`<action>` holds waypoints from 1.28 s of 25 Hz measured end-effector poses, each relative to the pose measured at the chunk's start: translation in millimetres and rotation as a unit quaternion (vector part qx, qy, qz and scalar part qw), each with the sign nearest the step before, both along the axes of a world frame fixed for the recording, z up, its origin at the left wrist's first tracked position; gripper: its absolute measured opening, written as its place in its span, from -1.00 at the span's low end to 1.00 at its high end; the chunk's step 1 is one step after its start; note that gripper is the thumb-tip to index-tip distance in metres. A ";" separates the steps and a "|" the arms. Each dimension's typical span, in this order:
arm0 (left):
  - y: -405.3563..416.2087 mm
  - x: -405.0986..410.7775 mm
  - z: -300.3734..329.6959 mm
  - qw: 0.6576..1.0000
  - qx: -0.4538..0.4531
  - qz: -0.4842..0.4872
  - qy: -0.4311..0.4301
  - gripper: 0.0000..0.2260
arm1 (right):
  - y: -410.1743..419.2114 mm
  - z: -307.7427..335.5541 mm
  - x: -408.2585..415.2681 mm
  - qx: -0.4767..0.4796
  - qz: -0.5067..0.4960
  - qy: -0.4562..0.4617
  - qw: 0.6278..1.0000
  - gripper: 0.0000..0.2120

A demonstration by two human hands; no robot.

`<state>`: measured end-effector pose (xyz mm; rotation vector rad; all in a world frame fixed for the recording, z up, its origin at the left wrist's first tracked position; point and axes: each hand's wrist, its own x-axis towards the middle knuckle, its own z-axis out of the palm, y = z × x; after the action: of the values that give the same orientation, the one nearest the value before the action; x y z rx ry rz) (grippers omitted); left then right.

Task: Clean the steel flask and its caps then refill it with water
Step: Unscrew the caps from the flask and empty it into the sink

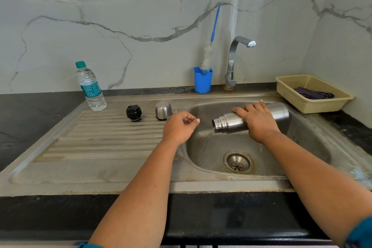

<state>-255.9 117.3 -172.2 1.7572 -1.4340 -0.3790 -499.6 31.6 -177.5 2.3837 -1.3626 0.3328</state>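
My right hand (258, 122) grips the steel flask (233, 121) around its middle and holds it nearly level over the sink basin (302, 143), mouth pointing left and slightly down. A thin stream of water runs from the mouth into the basin. My left hand (179, 127) hovers at the basin's left rim with loosely curled fingers and holds nothing. On the ribbed drainboard (100, 139) stand the black inner cap (133, 112) and, to its right, the steel outer cap (163, 110). A plastic water bottle (90, 86) with a green lid stands at the drainboard's back left.
A blue cup (203, 80) with a bottle brush (209, 54) stands behind the sink, left of the tap (237, 54), whose spout shows no water. A beige basket (314, 104) holding a dark cloth sits at the back right. The drain (238, 162) lies in the basin's front.
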 end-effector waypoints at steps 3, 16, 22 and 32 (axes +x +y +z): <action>-0.4 0.4 0.2 1.000 -0.004 0.001 -0.001 -0.87 | -0.2 0.3 0.5 0.001 0.000 0.000 1.000 -0.33; -1.5 0.5 -1.6 1.000 -0.004 0.000 0.005 -0.88 | 1.1 0.8 2.3 -0.001 0.002 0.004 1.000 -0.33; -1.2 0.3 -1.4 1.000 -0.007 -0.002 0.010 -0.89 | 0.8 1.2 1.9 -0.005 0.001 0.011 1.000 -0.34; -2.1 0.4 -1.7 1.000 -0.002 -0.001 0.002 -0.90 | 0.3 1.1 1.4 -0.008 0.002 0.020 1.000 -0.34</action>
<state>-255.5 115.2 -173.9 1.7508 -1.4332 -0.3801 -498.2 31.9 -176.4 2.3672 -1.3336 0.2941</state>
